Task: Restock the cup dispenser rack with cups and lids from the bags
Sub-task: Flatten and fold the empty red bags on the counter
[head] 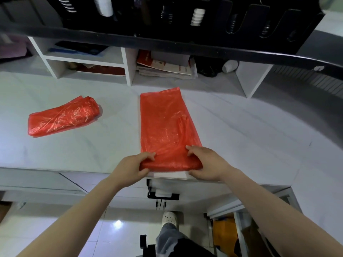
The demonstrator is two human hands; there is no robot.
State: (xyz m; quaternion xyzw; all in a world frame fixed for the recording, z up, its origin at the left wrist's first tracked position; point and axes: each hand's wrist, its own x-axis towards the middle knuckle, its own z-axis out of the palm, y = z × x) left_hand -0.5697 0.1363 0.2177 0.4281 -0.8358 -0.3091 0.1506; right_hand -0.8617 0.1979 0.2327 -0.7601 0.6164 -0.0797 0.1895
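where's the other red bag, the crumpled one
In the head view, the crumpled red bag lies on the white table, left of the flat bag both hands grip.

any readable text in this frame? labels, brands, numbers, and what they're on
None readable.
Red and white printed papers in the middle shelf cubby: print there, too blurred to read.
Blue item in the left cubby: no legible marking.
Both red bags, flat and crumpled: no print visible.
Cup dispenser rack: no labels visible.
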